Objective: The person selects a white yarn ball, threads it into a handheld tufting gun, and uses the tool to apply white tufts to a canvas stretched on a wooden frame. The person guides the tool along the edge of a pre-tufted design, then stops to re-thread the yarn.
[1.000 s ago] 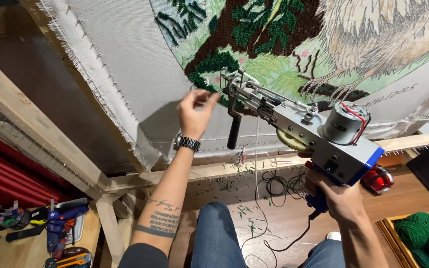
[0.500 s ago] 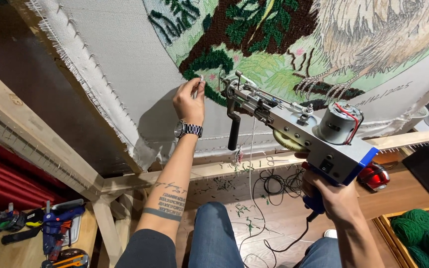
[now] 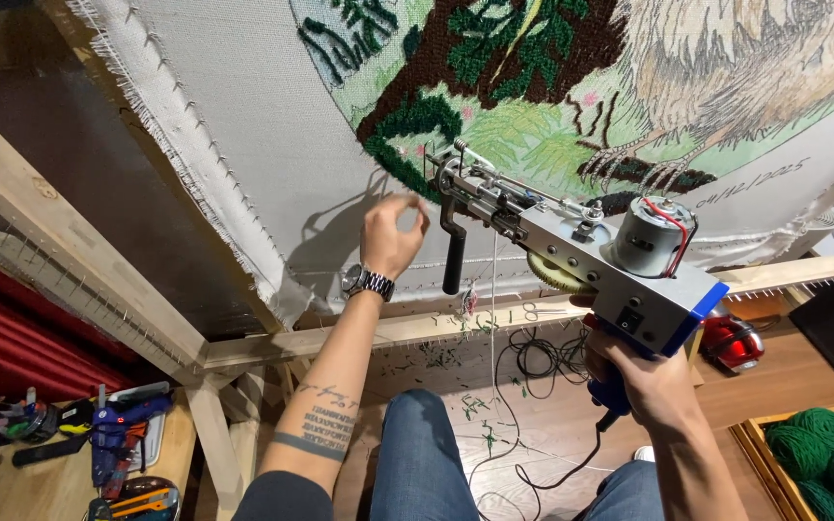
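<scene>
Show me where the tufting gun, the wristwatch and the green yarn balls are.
tufting gun (image 3: pixel 629 275): head view, on its grey body.
wristwatch (image 3: pixel 369 283): head view, on the band.
green yarn balls (image 3: pixel 827 453): head view, on one ball.

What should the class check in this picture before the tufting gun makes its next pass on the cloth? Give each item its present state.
1. Right hand grips the tufting gun handle: ok.
2. Gun tip at the cloth: ok.
3. Left hand clear of the gun tip: not ok, close beside it.
4. Yarn threaded through the needle: cannot tell.
5. Cloth held on the wooden frame: ok.
6. Power cord free of the legs: cannot tell.
</scene>
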